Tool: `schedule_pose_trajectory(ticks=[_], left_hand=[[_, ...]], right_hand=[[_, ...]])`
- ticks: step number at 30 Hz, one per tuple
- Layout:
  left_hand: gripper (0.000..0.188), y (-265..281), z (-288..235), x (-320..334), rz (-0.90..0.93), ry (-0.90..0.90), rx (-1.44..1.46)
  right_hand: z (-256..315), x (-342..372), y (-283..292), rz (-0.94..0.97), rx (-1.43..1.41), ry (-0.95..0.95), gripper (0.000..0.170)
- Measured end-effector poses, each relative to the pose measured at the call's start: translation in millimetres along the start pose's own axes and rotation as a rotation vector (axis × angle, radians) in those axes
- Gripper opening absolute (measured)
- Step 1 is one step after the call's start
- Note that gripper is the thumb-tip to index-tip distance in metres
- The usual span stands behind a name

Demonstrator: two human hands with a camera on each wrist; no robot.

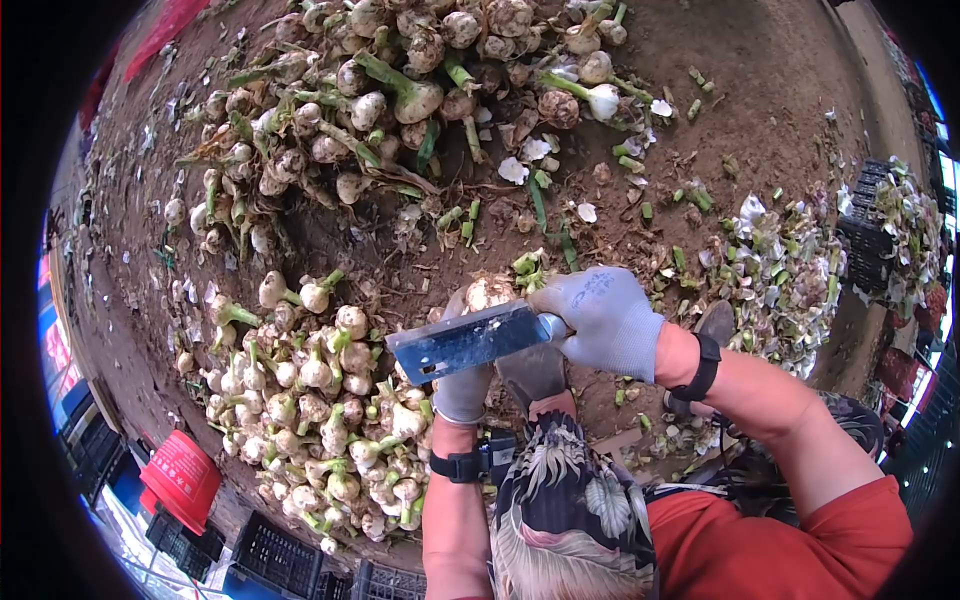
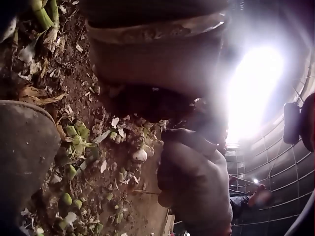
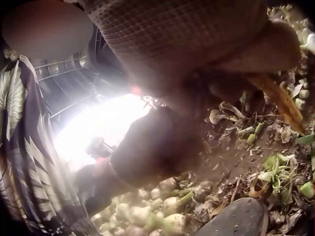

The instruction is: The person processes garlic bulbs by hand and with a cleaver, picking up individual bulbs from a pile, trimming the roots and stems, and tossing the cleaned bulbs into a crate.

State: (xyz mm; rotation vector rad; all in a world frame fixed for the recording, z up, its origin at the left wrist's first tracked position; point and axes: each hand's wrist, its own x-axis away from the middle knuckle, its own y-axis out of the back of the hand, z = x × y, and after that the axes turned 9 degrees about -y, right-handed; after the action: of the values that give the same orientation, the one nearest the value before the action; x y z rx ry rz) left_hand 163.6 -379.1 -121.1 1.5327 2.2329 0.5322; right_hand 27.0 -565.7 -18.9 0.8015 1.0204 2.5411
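Above the soil floor [image 1: 800, 120], between two heaps, one garlic bulb [image 1: 490, 290] is found at the far edge of the blade, beside the left glove. The left hand [image 1: 464, 390], gloved, appears clamped on this bulb; the blade covers most of its fingers, so their exact placing cannot be certified. The right hand [image 1: 605, 315], also gloved, has its grip closed around the handle of a cleaver [image 1: 470, 340], the blade lying across the left hand as seen from above. A green stalk [image 1: 530, 268] shows just beside the bulb and the right hand; whether it is joined to the bulb cannot be told. Both wrist views are backlit and blurred at the hands and add nothing certain.

Step in hand, in this inspector's judgement: trimming or cleaning the bulb. Supporting evidence: a long-stalked heap [image 1: 415, 100] beyond the hands, a shorter-stemmed heap [image 1: 335, 410] to the person's left, and cut stalk pieces [image 1: 697, 195] on the soil.

The next move calls for a steady left grip and a controlled edge, kept clear of the gloved fingers.
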Motion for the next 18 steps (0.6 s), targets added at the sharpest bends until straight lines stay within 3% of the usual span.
schedule_pose_trajectory(ticks=[1, 4, 7, 8, 9, 10, 11, 12, 13, 14, 15, 16, 18], left_hand=[[0.041, 4, 2, -1, 0.066, -0.066, -0.14], [0.045, 8, -8, -2, 0.075, 0.053, 0.041], [0.045, 10, -26, -11, -0.003, -0.026, 0.001], [0.045, 14, -38, -15, 0.002, -0.024, 0.005], [0.044, 19, -51, -24, -0.015, 0.155, 0.327], [0.044, 20, -57, -31, -0.029, 0.33, 0.647], [0.043, 15, -56, -32, -0.099, 0.448, 0.786], [0.043, 15, -58, -37, -0.12, 0.455, 0.779], [0.045, 16, -63, -44, -0.055, 0.496, 0.736], [0.048, 16, -65, -54, 0.005, 0.516, 0.691], [0.051, 2, -47, -50, 0.014, 0.166, 0.316], [0.054, -1, -45, -50, 0.051, 0.015, -0.02], [0.047, -8, -45, -47, -0.234, 0.02, -0.118]], right_hand=[[0, 0, 0, 0.0, 0.002, 0.001, 0.021], [-4, 1, -5, -0.062, -0.034, 0.007, 0.022], [-13, 0, -8, -0.072, -0.043, 0.012, 0.026], [-17, -1, -6, 0.019, -0.035, -0.178, 0.024], [-23, -5, -2, 0.106, -0.023, -0.363, 0.022], [-57, -6, -17, 0.044, 0.083, -0.389, 0.022], [-64, -2, -20, 0.052, -0.071, -0.453, 0.024], [-66, -1, -23, 0.07, -0.223, -0.508, 0.026], [-55, 9, -23, 0.077, -0.229, -0.518, 0.026], [-38, 12, -17, 0.124, -0.769, -0.55, 0.03], [-26, 8, -14, 0.176, -1.309, -0.543, 0.034], [-21, 3, -20, 0.181, -1.311, -0.538, 0.034], [-19, -6, -31, 0.075, -1.436, -0.417, 0.04]])
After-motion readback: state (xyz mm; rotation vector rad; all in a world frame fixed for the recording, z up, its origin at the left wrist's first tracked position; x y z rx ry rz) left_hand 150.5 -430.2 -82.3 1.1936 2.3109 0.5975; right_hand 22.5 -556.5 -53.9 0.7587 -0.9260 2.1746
